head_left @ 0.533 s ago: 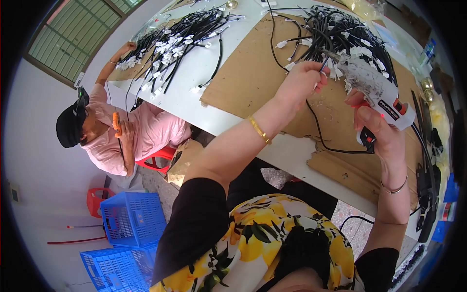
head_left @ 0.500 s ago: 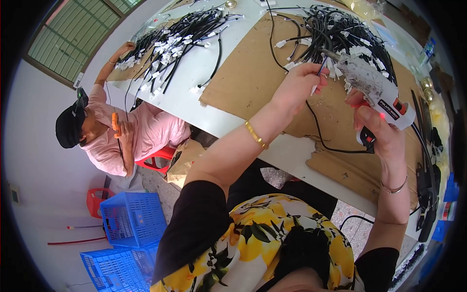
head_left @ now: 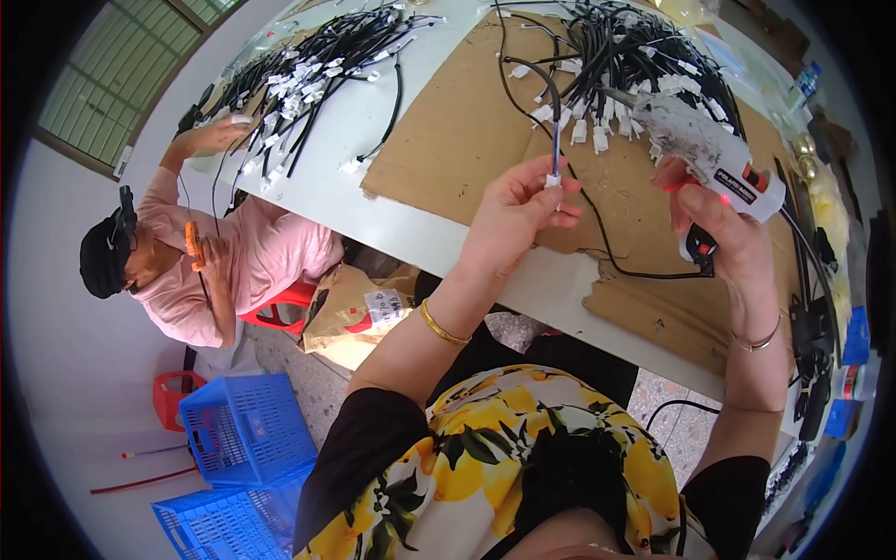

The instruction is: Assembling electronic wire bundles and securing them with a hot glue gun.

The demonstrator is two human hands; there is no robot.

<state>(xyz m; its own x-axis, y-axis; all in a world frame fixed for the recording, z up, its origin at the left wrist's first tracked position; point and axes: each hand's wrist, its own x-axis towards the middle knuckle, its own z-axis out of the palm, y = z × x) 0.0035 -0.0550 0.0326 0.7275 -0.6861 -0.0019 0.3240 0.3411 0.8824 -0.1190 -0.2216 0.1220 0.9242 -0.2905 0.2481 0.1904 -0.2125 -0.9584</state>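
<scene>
Between the fingertips of my left hand (head_left: 523,207) is the white connector (head_left: 553,180) of a black-sleeved cable (head_left: 546,73); thin wires show just above the connector. My right hand (head_left: 723,224) is wrapped round the handle of a white glue gun (head_left: 700,140), its front smeared grey and its nozzle pointing up and left. A small red light glows on the gun. Beyond both hands lies a heap of black cables (head_left: 616,42) with white connectors, close to the nozzle. The glue gun and the held connector are apart.
Brown cardboard (head_left: 439,140) covers much of the white table (head_left: 327,207). At left a person in pink (head_left: 252,247) holds an orange tool beside another cable pile (head_left: 317,79). Blue crates (head_left: 247,429) and a paper bag (head_left: 359,313) stand on the floor. A black cord (head_left: 607,247) crosses the cardboard.
My left hand has moved left and down, away from the glue gun's nozzle, bringing the cable's connector along. The gun has shifted slightly. The other person's far hand has drawn nearer.
</scene>
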